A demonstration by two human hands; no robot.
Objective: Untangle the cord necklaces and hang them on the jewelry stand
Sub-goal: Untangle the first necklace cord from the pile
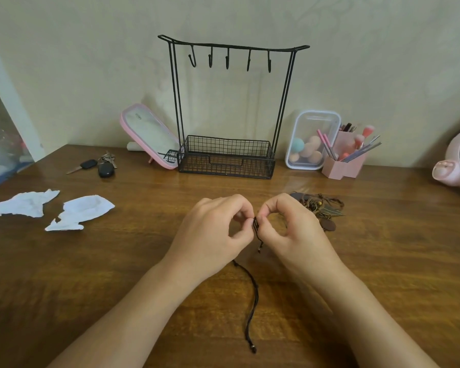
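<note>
My left hand and my right hand meet at the middle of the wooden table, both pinching a black cord necklace at a knotted part. Its loose ends trail toward me across the table, ending in small beads. A tangled pile of brown cord necklaces with leaf and oval pendants lies just behind my right hand. The black wire jewelry stand stands at the back against the wall; its several hooks are bare and its basket holds nothing.
Two crumpled white tissues lie at the left. Keys and a pink mirror sit left of the stand. A clear box of sponges, a pink brush holder and a pink fan are at the right.
</note>
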